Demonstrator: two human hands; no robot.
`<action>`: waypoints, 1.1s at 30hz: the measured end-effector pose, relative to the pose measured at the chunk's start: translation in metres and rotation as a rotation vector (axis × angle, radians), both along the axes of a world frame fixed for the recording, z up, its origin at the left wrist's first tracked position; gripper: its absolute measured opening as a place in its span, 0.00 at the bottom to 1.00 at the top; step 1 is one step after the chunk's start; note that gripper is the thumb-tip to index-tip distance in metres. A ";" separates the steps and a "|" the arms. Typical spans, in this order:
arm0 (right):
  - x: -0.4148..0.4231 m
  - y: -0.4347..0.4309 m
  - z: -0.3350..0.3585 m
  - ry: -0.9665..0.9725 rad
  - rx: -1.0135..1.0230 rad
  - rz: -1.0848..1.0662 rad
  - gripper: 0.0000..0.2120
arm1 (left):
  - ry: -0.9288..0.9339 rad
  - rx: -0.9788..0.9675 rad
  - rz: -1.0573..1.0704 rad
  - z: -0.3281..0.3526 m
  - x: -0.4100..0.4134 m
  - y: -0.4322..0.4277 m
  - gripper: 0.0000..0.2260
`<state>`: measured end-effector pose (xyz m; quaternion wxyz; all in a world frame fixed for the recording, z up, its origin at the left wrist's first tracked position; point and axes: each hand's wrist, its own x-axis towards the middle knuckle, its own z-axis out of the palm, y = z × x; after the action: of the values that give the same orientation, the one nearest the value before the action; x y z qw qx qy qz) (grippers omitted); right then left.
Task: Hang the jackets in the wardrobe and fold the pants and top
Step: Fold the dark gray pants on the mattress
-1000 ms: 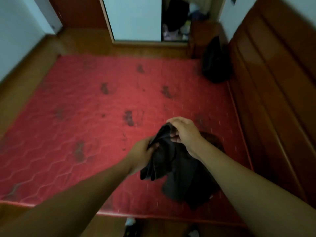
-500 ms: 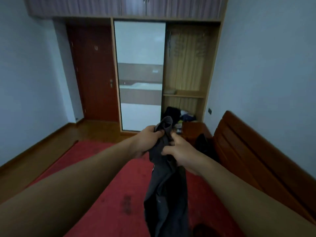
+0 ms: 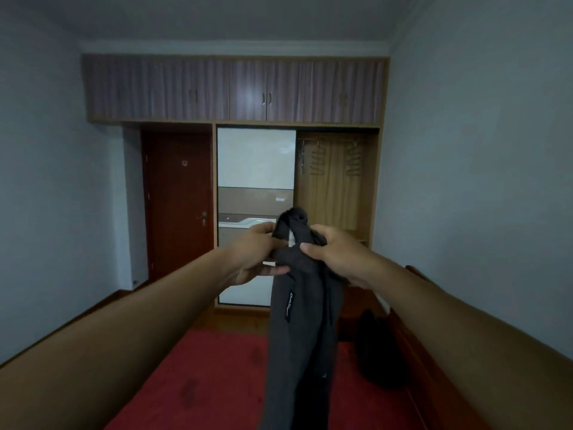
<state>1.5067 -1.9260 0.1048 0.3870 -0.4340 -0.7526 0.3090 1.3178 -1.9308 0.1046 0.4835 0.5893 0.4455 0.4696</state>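
Two hands, left hand (image 3: 259, 254) and right hand (image 3: 336, 254), pinch the bunched top of a limp, seemingly light dark-grey fabric garment (image 3: 302, 336), likely its best hold.

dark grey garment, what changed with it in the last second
The dark grey fabric garment was lifted from the red quilted mattress and now hangs down. The left hand and right hand kept gripping its top. The black bundle at the mattress's far right corner stayed.

Bedroom: wardrobe (image 3: 336, 187), red mattress (image 3: 217, 380).
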 end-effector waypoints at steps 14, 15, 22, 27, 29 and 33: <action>0.074 0.014 0.064 -0.607 0.625 -0.199 0.13 | 0.647 0.355 0.128 0.089 -0.115 -0.013 0.14; 0.079 0.016 0.065 -0.660 0.657 -0.204 0.13 | 0.720 0.333 0.115 0.090 -0.122 -0.013 0.17; 0.091 0.027 0.066 -0.943 0.878 -0.272 0.12 | 0.823 0.234 0.098 0.092 -0.116 -0.016 0.23; 0.092 0.020 0.073 -0.992 0.592 -0.244 0.16 | 1.097 0.338 0.020 0.079 -0.124 -0.010 0.24; 0.094 0.021 0.077 -1.014 0.482 -0.243 0.16 | 1.033 0.374 0.019 0.075 -0.126 -0.003 0.13; 0.099 0.019 0.084 -0.978 0.294 -0.232 0.13 | 0.856 0.417 0.044 0.077 -0.133 0.004 0.12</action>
<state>1.6061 -1.9073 0.1886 0.0789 -0.5493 -0.8277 -0.0834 1.1845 -1.9270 0.1820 0.1180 0.8046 0.5134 0.2742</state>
